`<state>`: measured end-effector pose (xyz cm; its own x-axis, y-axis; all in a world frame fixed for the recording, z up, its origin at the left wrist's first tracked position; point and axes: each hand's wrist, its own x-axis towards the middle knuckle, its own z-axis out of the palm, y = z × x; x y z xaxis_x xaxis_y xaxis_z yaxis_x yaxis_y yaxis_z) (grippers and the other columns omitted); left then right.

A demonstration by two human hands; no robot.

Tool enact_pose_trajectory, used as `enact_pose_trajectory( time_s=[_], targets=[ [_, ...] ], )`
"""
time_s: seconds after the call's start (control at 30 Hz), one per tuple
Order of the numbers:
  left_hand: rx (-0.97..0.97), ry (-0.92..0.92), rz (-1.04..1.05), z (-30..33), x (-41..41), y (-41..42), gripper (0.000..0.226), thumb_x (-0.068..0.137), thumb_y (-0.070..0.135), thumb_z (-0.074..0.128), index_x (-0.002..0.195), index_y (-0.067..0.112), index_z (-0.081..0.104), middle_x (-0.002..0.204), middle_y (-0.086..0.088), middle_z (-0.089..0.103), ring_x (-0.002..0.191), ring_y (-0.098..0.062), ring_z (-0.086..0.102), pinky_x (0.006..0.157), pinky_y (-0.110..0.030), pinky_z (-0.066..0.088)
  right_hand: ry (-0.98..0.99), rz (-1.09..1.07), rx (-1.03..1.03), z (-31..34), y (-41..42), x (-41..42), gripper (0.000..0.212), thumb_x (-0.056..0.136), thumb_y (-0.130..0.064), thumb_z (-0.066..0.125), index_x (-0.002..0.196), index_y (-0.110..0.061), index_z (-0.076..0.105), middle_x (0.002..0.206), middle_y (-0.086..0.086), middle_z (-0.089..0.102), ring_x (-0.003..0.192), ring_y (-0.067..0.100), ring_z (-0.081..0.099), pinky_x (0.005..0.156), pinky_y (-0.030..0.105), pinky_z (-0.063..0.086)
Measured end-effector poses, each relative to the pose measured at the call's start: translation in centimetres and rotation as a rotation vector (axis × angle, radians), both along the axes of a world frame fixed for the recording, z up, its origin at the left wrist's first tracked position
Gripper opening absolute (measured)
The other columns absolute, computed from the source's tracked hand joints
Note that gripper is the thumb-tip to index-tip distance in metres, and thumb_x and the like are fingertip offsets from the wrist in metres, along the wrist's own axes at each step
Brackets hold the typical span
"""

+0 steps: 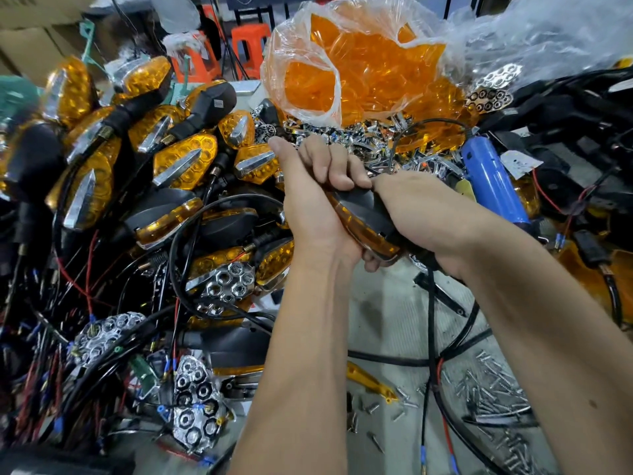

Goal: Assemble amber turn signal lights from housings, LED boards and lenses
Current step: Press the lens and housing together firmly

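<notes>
Both hands are working one turn signal light (363, 221) right in the middle, just below the clear bag of amber lenses (363, 66). The left hand (308, 200) is wrapping its fingers (337, 162) over the black housing, gripping it; the right hand (421, 214) is clamping the same light from the other side, its fingers hidden underneath. Finished lights (137, 149) are piling up left of the bag, screws (493, 399) lying on the surface well below it.

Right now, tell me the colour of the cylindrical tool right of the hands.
Blue, clearest in the head view.
</notes>
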<state>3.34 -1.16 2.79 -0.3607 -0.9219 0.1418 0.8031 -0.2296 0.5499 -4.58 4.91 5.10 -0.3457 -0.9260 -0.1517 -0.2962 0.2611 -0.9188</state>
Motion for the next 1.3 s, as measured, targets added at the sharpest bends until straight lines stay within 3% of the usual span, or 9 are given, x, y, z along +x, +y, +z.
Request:
enact_pose_trajectory(
  time_s=[0.07, 0.23, 0.37, 0.73, 0.87, 0.97, 1.07, 1.17, 1.3],
  targets=[
    [-0.022, -0.018, -0.006, 0.1, 0.1, 0.0, 0.069, 0.109, 0.057, 0.024, 0.054, 0.016, 0.033, 0.047, -0.001, 0.03, 0.049, -0.02, 0.032, 0.051, -0.029, 0.029, -0.063, 0.024, 0.021, 0.0, 0.0, 0.1, 0.03, 0.104, -0.015, 0.034, 0.085, -0.007, 0.055, 0.058, 0.017, 0.068, 0.044, 0.033, 0.066, 0.042, 0.038, 0.055],
    [-0.048, -0.049, -0.009, 0.5, 0.1, 0.3, 0.065, 0.109, 0.056, 0.023, 0.058, 0.016, 0.027, 0.047, -0.001, 0.027, 0.052, -0.018, 0.024, 0.05, -0.027, 0.025, 0.009, 0.016, -0.039, -0.9, -0.2, 0.3, 0.03, 0.105, -0.011, 0.029, 0.087, -0.003, 0.052, 0.074, 0.036, 0.067, 0.061, 0.044, 0.067, 0.049, 0.034, 0.044],
    [-0.012, -0.086, 0.031, 0.7, 0.1, 0.5, 0.061, 0.11, 0.054, 0.024, 0.061, 0.017, 0.025, 0.046, -0.002, 0.026, 0.052, -0.019, 0.022, 0.048, -0.027, 0.028, 0.02, -0.02, -0.016, -1.6, -0.6, 0.5, 0.032, 0.103, -0.014, 0.028, 0.085, -0.01, 0.055, 0.05, 0.016, 0.062, 0.04, 0.03, 0.058, 0.038, 0.024, 0.034],
    [-0.042, -0.322, 0.16, -0.1, -0.3, -0.2, 0.071, 0.106, 0.063, 0.017, 0.064, 0.012, 0.041, 0.055, -0.005, 0.05, 0.056, -0.02, 0.045, 0.061, -0.032, 0.041, -0.058, -0.112, -0.022, -1.6, -0.6, -0.4, 0.031, 0.101, -0.022, 0.032, 0.087, -0.008, 0.055, 0.06, 0.013, 0.066, 0.048, 0.028, 0.058, 0.04, 0.026, 0.037],
    [-0.172, -0.639, 0.17, -0.7, 0.1, -0.8, 0.066, 0.103, 0.067, 0.03, 0.077, 0.016, 0.062, 0.079, -0.009, 0.071, 0.075, -0.027, 0.067, 0.072, -0.039, 0.058, 0.56, -0.269, -0.125, -1.6, -0.6, -1.8, 0.043, 0.108, -0.033, 0.031, 0.073, -0.017, 0.048, 0.07, 0.003, 0.053, 0.059, 0.018, 0.047, 0.054, 0.033, 0.028],
    [-0.333, -0.764, 0.045, -0.9, 0.6, -1.0, 0.048, 0.094, 0.059, 0.056, 0.097, 0.014, 0.073, 0.098, -0.02, 0.073, 0.091, -0.04, 0.07, 0.087, -0.056, 0.06, 0.532, -0.311, -0.306, -1.7, -0.4, -2.0, 0.052, 0.108, -0.057, 0.026, 0.073, -0.026, 0.049, 0.07, -0.006, 0.056, 0.066, 0.009, 0.054, 0.057, 0.032, 0.032],
    [-0.295, -0.688, 0.057, -1.1, 1.4, -1.1, 0.018, 0.099, 0.031, 0.066, 0.106, 0.017, 0.076, 0.096, -0.008, 0.074, 0.079, -0.017, 0.068, 0.074, -0.045, 0.06, 0.407, -0.14, -0.359, -2.0, -0.5, -2.6, 0.036, 0.107, -0.054, 0.043, 0.094, -0.024, 0.057, 0.086, -0.005, 0.064, 0.08, 0.014, 0.064, 0.068, 0.039, 0.049],
    [-0.137, -0.539, -0.016, -1.0, 2.2, -1.5, 0.021, 0.106, 0.017, 0.056, 0.12, 0.011, 0.07, 0.103, -0.014, 0.074, 0.088, -0.024, 0.07, 0.069, -0.038, 0.06, 0.34, -0.022, -0.421, -1.8, -0.1, -3.5, 0.014, 0.098, -0.039, 0.069, 0.102, -0.027, 0.064, 0.098, -0.008, 0.067, 0.082, 0.022, 0.066, 0.077, 0.046, 0.057],
    [-0.133, -0.431, -0.095, -0.8, 2.5, -1.5, 0.026, 0.108, 0.012, 0.048, 0.128, 0.012, 0.065, 0.111, -0.01, 0.075, 0.095, -0.024, 0.072, 0.072, -0.033, 0.06, 0.382, -0.009, -0.555, -1.5, 0.5, -4.0, 0.023, 0.083, -0.035, 0.084, 0.099, -0.027, 0.07, 0.097, -0.018, 0.068, 0.092, 0.018, 0.066, 0.076, 0.043, 0.06]
  ],
)
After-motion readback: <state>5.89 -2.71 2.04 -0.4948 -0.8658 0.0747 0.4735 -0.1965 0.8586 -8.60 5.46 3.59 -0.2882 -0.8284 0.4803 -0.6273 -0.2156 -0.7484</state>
